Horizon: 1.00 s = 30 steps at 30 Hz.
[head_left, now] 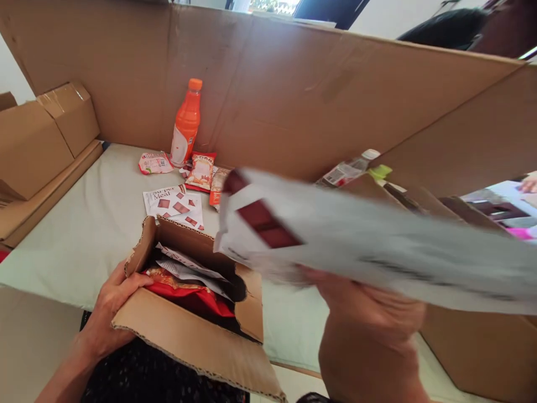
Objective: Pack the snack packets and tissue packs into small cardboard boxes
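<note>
My left hand grips the left side of a small open cardboard box, its flaps spread. Inside stand white packets and a red snack bag. In my right hand is a long white packet with dark red chocolate-like squares, raised right of the box and blurred. Its right end runs out of view. Behind the box lies a white "Super Meal" packet, with a red and white snack bag beyond it.
An orange bottle stands at the back beside a pink-white package. Tall cardboard walls enclose the pale table. Folded cardboard is at left. At right, a larger box and a clear bottle are partly covered.
</note>
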Available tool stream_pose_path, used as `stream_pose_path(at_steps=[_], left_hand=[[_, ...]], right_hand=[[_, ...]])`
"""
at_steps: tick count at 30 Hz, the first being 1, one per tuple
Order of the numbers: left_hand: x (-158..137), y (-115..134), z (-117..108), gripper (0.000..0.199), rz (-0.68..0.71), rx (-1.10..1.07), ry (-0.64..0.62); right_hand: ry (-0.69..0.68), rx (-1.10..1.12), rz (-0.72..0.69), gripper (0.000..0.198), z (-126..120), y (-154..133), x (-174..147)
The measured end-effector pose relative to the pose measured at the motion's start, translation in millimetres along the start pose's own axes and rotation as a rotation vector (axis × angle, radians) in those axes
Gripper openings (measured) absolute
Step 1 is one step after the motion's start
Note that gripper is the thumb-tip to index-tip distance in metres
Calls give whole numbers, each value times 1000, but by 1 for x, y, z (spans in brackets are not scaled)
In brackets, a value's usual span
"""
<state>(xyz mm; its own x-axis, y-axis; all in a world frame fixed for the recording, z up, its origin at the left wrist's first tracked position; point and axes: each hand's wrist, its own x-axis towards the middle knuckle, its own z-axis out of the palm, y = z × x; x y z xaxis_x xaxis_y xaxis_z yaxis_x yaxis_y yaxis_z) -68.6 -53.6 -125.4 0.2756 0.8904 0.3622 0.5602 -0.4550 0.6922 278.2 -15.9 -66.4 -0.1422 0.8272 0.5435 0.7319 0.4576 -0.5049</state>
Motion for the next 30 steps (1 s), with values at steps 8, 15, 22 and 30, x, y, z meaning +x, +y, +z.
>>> stream_pose_path(at_steps=[8,15,22,30], left_hand=[[-4,-3,4,26,-23,-15,-31],[-4,-7,5,30,11,-13,-41],[-3,-8,6,31,6,-9,-55],[1,-5,7,38,81,41,-7]], right_hand=[[-871,-401,-154,38,35,-55,34],[-1118,-415,-114,31,58,-71,64],[-1198,-406,-132,43,83,-57,59],[-1241,-446,-180,30,95,-63,65]])
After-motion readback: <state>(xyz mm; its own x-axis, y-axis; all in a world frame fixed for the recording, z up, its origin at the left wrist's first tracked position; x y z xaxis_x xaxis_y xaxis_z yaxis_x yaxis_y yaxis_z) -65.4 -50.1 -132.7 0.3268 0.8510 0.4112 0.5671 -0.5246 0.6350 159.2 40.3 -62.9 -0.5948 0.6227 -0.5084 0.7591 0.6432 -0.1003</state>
